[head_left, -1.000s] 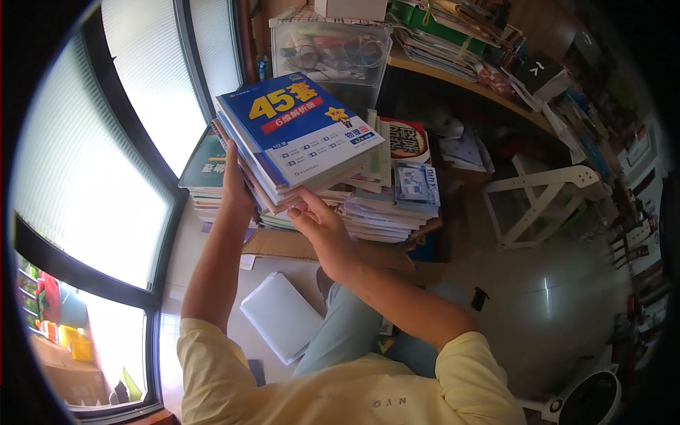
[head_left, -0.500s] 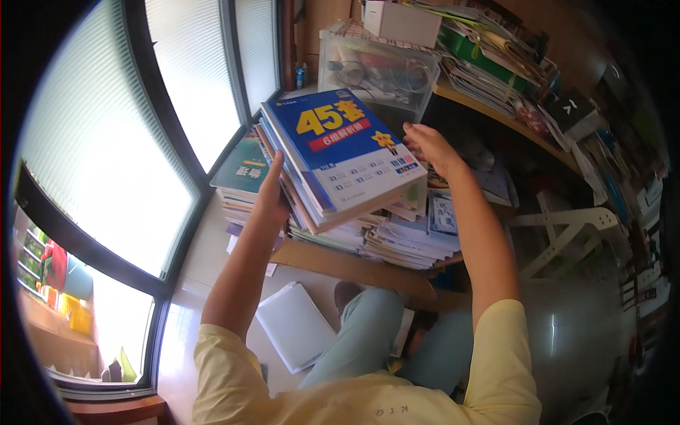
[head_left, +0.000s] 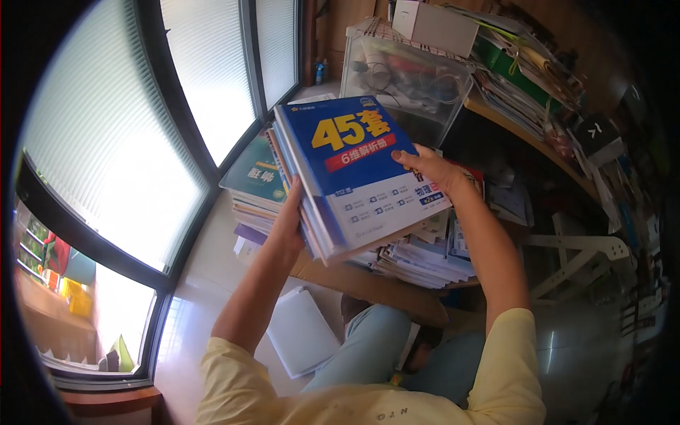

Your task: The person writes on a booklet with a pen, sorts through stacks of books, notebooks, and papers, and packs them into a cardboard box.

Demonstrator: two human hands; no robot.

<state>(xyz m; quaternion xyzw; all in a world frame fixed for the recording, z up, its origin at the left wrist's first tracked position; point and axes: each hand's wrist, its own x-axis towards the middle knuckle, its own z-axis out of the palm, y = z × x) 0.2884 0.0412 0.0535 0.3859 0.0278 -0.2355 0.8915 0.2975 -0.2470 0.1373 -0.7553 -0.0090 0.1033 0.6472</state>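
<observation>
A thick stack of books (head_left: 354,173) is held between my two hands, tilted, with a blue and white workbook marked "45" in yellow on top. My left hand (head_left: 289,219) grips the stack's left edge, its thumb along the spines. On the right edge, my right hand (head_left: 433,170) is closed with the thumb over the top cover and the other fingers hidden beneath. Left of the held stack lies a pile of books with a teal cover (head_left: 256,173). Under the held books, a pile of papers and booklets (head_left: 418,265) sits in a cardboard box (head_left: 368,287).
Behind the books stands a clear plastic bin (head_left: 404,78) with cables inside. Folders and papers (head_left: 524,74) crowd a wooden shelf at the right. A white bracket (head_left: 581,255) stands below it. A white folder (head_left: 301,333) lies on the floor near my legs. Windows line the left.
My right hand has come in from beside the stack and now grips its right edge, thumb on the cover. The view has shifted slightly, and the stack sits a little lower and further right.
</observation>
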